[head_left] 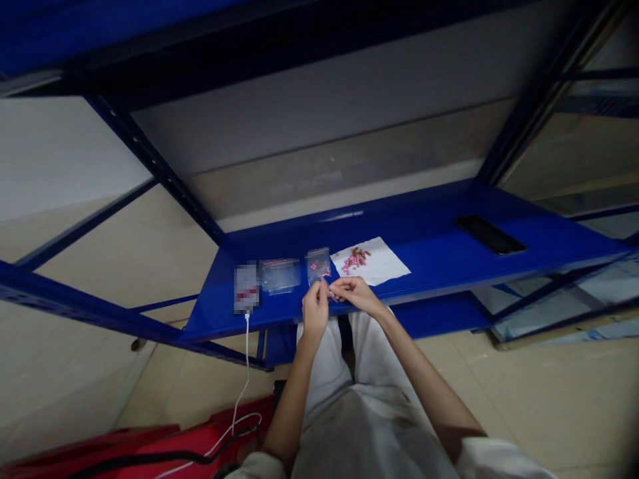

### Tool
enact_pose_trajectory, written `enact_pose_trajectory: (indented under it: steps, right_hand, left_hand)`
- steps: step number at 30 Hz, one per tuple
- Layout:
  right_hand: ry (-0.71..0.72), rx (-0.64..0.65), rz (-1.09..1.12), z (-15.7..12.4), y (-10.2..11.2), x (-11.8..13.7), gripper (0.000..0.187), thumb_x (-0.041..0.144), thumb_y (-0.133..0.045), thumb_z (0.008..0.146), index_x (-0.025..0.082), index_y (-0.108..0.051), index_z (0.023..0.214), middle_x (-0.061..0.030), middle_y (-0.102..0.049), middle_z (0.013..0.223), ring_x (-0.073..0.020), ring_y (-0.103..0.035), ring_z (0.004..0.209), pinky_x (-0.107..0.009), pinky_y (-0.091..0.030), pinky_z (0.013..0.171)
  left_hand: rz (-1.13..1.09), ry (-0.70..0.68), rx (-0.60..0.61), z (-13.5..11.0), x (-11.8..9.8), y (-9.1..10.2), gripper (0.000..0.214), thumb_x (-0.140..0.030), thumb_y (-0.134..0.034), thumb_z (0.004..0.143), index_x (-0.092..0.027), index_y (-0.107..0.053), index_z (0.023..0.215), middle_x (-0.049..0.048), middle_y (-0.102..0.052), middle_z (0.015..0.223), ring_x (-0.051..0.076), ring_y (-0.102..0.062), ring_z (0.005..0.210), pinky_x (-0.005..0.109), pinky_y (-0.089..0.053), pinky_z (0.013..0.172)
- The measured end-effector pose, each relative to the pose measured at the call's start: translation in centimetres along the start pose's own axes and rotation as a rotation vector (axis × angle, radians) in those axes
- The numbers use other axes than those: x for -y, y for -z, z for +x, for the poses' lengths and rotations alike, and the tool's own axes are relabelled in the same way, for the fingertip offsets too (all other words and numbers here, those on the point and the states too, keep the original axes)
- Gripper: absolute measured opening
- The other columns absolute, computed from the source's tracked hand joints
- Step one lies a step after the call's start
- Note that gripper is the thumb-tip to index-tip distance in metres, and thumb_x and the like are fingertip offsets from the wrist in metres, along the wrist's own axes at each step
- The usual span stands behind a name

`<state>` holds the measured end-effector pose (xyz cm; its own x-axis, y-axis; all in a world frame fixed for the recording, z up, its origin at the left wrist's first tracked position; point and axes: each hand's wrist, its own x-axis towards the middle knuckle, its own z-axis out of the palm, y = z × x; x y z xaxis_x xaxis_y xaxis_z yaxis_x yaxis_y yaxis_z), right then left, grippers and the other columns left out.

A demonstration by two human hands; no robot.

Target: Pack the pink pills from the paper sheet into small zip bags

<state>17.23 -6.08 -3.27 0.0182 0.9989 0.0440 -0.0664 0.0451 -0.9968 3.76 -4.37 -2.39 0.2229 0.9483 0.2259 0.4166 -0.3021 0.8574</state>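
My left hand (315,311) is closed, with thumb and fingertips pinched together at the near end of a small clear zip bag (310,258). Several pink pieces and a brownish one lie inside that bag. Fingertip to fingertip with it, my right hand (357,295) is also closed in a pinch. Something small and pale pinkish shows between the two hands, too small to name. Just beyond my right hand, a white paper sheet (391,263) carries a heap of small pink and brown pill-like pieces (354,261).
Flat clear zip bags (280,276) lie left of the filled one. Beside them is a blurred-out phone-like device (246,287) with a white cable (247,352) hanging down. A black phone (490,234) rests on the blue shelf (424,233), between blue metal posts (150,156).
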Motion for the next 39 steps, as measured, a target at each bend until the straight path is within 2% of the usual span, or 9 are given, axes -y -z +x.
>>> enact_pose_trajectory:
  steps: [7, 15, 19, 21, 24, 32, 35, 37, 39]
  right_hand:
    - [0.077, -0.066, -0.075, -0.2, -0.4, 0.1, 0.025, 0.037, -0.064, 0.066, 0.015, -0.062, 0.078, 0.0003, -0.061, 0.063, -0.0098, -0.057, 0.051, -0.019, -0.049, 0.042]
    - [0.027, -0.312, -0.058, 0.3, -0.7, -0.9, 0.015, 0.027, -0.064, 0.063, 0.017, -0.053, 0.064, 0.0012, -0.058, 0.054, -0.012, -0.056, 0.047, -0.023, -0.051, 0.038]
    - [0.133, -0.262, -0.185, 0.1, -0.8, -0.4, 0.013, 0.026, -0.062, 0.067, 0.018, -0.055, 0.074, 0.0007, -0.058, 0.059, -0.0142, -0.056, 0.049, -0.025, -0.049, 0.038]
    - [0.274, -0.238, -0.293, 0.0, -0.7, -0.1, 0.007, 0.024, -0.06, 0.07, 0.018, -0.058, 0.073, -0.0045, -0.062, 0.076, -0.018, -0.061, 0.069, -0.03, -0.054, 0.055]
    - [0.434, -0.209, -0.407, 0.1, -0.6, -0.3, 0.01, 0.02, -0.055, 0.076, 0.019, -0.065, 0.071, -0.0088, -0.061, 0.098, -0.0203, -0.057, 0.095, -0.036, -0.047, 0.082]
    - [0.351, -0.077, -0.37, 0.4, -0.3, -1.8, 0.018, 0.014, -0.058, 0.071, 0.02, -0.071, 0.082, -0.0064, -0.069, 0.091, -0.019, -0.063, 0.085, -0.032, -0.049, 0.077]
    - [0.275, -0.05, -0.296, 0.5, -0.1, -1.6, 0.023, 0.017, -0.049, 0.078, 0.021, -0.072, 0.081, -0.0062, -0.067, 0.097, -0.0175, -0.064, 0.081, -0.033, -0.05, 0.075]
    - [0.252, -0.022, -0.269, 0.5, 0.0, -1.2, 0.024, 0.021, -0.048, 0.081, 0.021, -0.072, 0.083, -0.0064, -0.067, 0.098, -0.0175, -0.063, 0.081, -0.033, -0.049, 0.076]
    - [0.255, 0.0, -0.261, 0.5, 0.1, -0.7, 0.023, 0.025, -0.051, 0.082, 0.02, -0.071, 0.09, -0.0065, -0.068, 0.094, -0.0188, -0.063, 0.085, -0.034, -0.048, 0.079]
  left_hand:
    - [0.179, -0.08, 0.111, -0.3, -0.8, 0.6, 0.02, -0.029, -0.036, 0.086, -0.022, -0.051, 0.075, -0.0022, -0.06, 0.074, 0.011, -0.056, 0.063, 0.02, -0.038, 0.059]
    - [0.415, -0.125, -0.03, 0.3, -1.1, 0.9, 0.019, -0.02, -0.042, 0.08, -0.02, -0.042, 0.061, -0.004, -0.048, 0.066, 0.01, -0.049, 0.06, 0.02, -0.03, 0.053]
    - [0.416, -0.138, -0.051, 0.4, -1.1, 1.2, 0.021, -0.018, -0.046, 0.076, -0.019, -0.04, 0.056, -0.0038, -0.045, 0.065, 0.01, -0.048, 0.061, 0.02, -0.032, 0.055]
    - [0.397, -0.157, -0.045, 0.4, -1.1, 1.0, 0.022, -0.017, -0.046, 0.075, -0.019, -0.04, 0.055, -0.0031, -0.045, 0.066, 0.01, -0.048, 0.064, 0.02, -0.034, 0.058]
    - [0.381, -0.215, -0.063, 0.3, -1.3, 0.4, 0.024, -0.015, -0.047, 0.074, -0.019, -0.04, 0.052, -0.0013, -0.045, 0.067, 0.012, -0.048, 0.069, 0.023, -0.038, 0.064]
    - [0.365, -0.361, -0.064, 0.5, -0.7, -0.3, 0.027, -0.007, -0.049, 0.067, -0.019, -0.038, 0.046, 0.0006, -0.044, 0.057, 0.017, -0.045, 0.067, 0.028, -0.039, 0.063]
    - [0.355, -0.398, -0.082, 0.6, -0.5, 0.2, 0.018, -0.008, -0.052, 0.065, -0.018, -0.046, 0.051, 0.0044, -0.057, 0.079, 0.02, -0.05, 0.082, 0.033, -0.039, 0.073]
    - [0.34, -0.446, -0.046, 0.8, -0.4, 0.6, 0.007, -0.014, -0.056, 0.066, -0.019, -0.057, 0.071, 0.007, -0.056, 0.106, 0.024, -0.049, 0.101, 0.038, -0.037, 0.083]
    - [0.318, -0.507, 0.041, 1.2, -0.2, 1.1, 0.031, -0.025, -0.06, 0.069, -0.021, -0.056, 0.1, 0.0084, -0.051, 0.121, 0.026, -0.043, 0.113, 0.042, -0.032, 0.092]
